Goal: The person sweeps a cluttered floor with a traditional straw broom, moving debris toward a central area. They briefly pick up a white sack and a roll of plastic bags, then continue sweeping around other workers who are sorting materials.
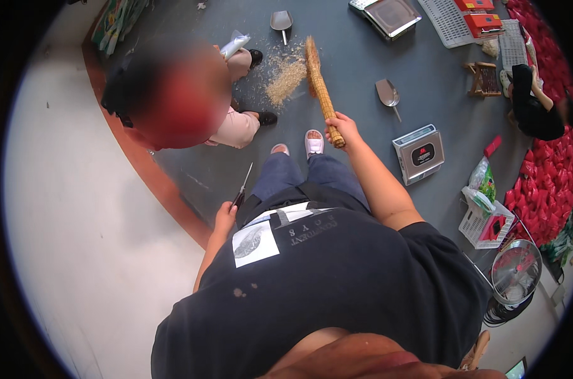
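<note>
My right hand (343,131) is closed around the bound handle of a straw hand broom (322,93). The broom's bristle end points away from me, down by a pile of pale yellowish grain or flakes (288,81) on the floor. At my left side, my left hand (225,216) grips the dark handle of a slim tool with a thin metal shaft (244,183), like a screwdriver; its tip points forward. Past the pile lies a metal scoop (281,23), and a second metal scoop (387,93) rests to the right of the broom.
A person in red (185,104) crouches at the left, close to the pile. On the right stand a weighing scale (420,155), a white basket (474,226), a round fan (517,271), a wooden stool (484,79) with a person in black (531,104) beside it, and heaped red packages (547,189).
</note>
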The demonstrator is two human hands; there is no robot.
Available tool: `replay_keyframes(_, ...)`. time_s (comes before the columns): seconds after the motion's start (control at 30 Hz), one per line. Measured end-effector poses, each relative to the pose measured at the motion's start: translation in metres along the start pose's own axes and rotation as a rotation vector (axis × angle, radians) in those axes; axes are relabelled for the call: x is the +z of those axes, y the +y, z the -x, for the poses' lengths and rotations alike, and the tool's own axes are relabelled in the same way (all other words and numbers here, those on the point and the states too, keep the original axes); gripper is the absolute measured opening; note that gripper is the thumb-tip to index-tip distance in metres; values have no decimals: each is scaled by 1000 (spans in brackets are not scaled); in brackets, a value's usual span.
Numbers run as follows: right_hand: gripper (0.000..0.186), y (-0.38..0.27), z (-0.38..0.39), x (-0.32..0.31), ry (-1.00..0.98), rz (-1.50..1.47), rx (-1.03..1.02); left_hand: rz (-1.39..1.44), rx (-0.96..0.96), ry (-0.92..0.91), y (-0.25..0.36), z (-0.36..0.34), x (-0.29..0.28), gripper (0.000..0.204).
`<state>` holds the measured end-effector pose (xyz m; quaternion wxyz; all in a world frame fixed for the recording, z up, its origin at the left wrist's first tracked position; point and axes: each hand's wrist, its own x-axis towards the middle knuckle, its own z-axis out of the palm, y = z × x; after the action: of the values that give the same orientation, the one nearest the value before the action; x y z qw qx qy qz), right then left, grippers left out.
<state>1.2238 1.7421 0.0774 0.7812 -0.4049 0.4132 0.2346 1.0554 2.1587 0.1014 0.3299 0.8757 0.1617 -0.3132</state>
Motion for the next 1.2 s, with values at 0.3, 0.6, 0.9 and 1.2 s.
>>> replay_keyframes(0.3,28,-64,-124,-20,151,475,-103,47,68,-37,67,-37,-14,20)
replay_keyframes(0.6,52,-127,-94,19,-1,517,126,147,253,23,149,-117,-53,17)
replay_keyframes(0.9,47,-231,-94,-30,153,334,-13,214,211,32,204,-210,-47,15)
replay_keyframes(1.2,41,-360,-240,6,-29,269,107,109,108,39,361,-255,-42,13)
